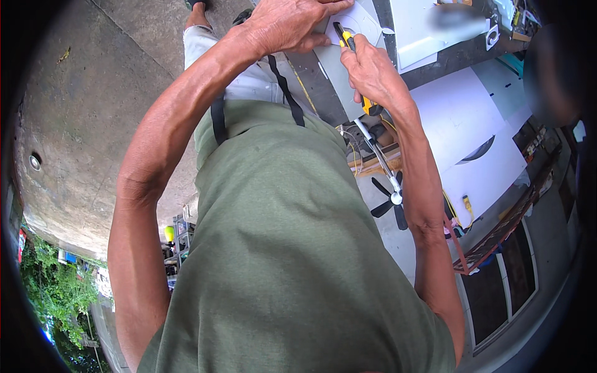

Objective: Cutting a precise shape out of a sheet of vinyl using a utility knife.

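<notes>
At the top of the head view, my left hand (291, 26) lies on a white sheet (368, 15), its fingers stretched toward the sheet's far side. My right hand (375, 73) is wrapped round a yellow and black utility knife (371, 107). The knife's dark front end points up and left, over a curved shape in the sheet, close to my left thumb. Whether the blade touches the sheet I cannot tell. Beneath the sheet is a light grey board (344, 84) on a dark work surface.
A white panel (420, 28) lies right of the sheet. Farther right are large white sheets (463, 102) and a yellow tool (467, 202). A white pole with black blades (396, 198) stands beside my right forearm. Concrete floor (106, 124) spreads to the left.
</notes>
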Demonstrator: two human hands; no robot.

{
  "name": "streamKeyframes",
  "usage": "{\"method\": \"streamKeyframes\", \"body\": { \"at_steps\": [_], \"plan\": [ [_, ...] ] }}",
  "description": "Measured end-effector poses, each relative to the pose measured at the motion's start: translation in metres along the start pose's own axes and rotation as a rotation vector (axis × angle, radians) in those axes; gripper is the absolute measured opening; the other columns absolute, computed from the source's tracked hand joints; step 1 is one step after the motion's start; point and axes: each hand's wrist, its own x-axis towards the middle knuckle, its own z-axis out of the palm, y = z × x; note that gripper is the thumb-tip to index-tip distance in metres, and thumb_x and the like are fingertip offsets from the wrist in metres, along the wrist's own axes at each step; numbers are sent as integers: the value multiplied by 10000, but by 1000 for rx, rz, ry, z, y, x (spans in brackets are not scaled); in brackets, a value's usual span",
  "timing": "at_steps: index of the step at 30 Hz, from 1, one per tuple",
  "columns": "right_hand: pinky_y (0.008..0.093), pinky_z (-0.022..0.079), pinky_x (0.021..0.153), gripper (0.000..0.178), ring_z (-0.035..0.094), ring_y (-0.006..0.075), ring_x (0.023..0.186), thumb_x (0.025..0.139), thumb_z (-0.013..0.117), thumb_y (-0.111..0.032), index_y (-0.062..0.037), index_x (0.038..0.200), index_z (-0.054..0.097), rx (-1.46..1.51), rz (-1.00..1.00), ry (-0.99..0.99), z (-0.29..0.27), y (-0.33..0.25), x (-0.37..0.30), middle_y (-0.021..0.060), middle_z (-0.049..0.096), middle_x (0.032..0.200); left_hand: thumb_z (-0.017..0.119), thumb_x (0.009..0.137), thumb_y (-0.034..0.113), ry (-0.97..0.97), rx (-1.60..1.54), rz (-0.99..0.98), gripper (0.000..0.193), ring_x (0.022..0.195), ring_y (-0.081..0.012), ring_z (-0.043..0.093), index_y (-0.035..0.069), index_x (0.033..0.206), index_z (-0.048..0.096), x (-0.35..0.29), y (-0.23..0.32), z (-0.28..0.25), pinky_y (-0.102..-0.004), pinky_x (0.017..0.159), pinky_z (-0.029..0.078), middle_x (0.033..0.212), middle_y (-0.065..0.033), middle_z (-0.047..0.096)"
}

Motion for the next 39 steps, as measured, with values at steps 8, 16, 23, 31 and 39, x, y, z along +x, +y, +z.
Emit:
{"method": "streamKeyframes", "body": {
  "at_steps": [8, 16, 23, 31, 39],
  "plan": [
    [601, 559, 689, 297, 682, 564, 775, 1001, 538, -196, 98, 985, 501, -253, -141, 171, 18, 19, 5, 381, 647, 739, 815, 715, 368, -55, -69, -29, 826, 1575, -407, 187, 66, 1449, 584, 1, 1, -7, -599, 1287, 146, 1605, -53, 468],
    [563, 573, 679, 264, 697, 523, 744, 986, 552, -189, 68, 943, 509, -349, -179, 196, 15, 15, -3, 341, 659, 721, 814, 719, 381, -18, -14, -2, 835, 1578, -415, 170, 85, 1464, 578, 0, -1, 0, -613, 1286, 136, 1607, -40, 472],
    [558, 576, 678, 235, 709, 492, 757, 991, 523, -177, 52, 939, 520, -445, -206, 192, 9, 13, -9, 305, 679, 734, 830, 674, 321, -31, 4, -1, 868, 1580, -415, 163, 92, 1471, 575, 0, 1, -5, -613, 1289, 130, 1617, -26, 460],
    [464, 569, 567, 314, 696, 359, 533, 1007, 476, -214, 97, 997, 519, -163, -37, 5, -7, 3, -3, 239, 661, 664, 809, 669, 279, -56, -31, 40, 818, 1570, -386, 218, 80, 1434, 597, 8, -8, -8, -566, 1295, 167, 1593, -37, 484],
    [342, 493, 452, 340, 614, 190, 428, 1054, 448, -316, 16, 1036, 520, 74, 11, -56, -24, -3, 9, 77, 574, 594, 750, 680, 208, -83, -62, 208, 760, 1541, -414, 282, 25, 1399, 586, 23, -29, -20, -572, 1279, 214, 1568, -143, 487]
  ]
}}
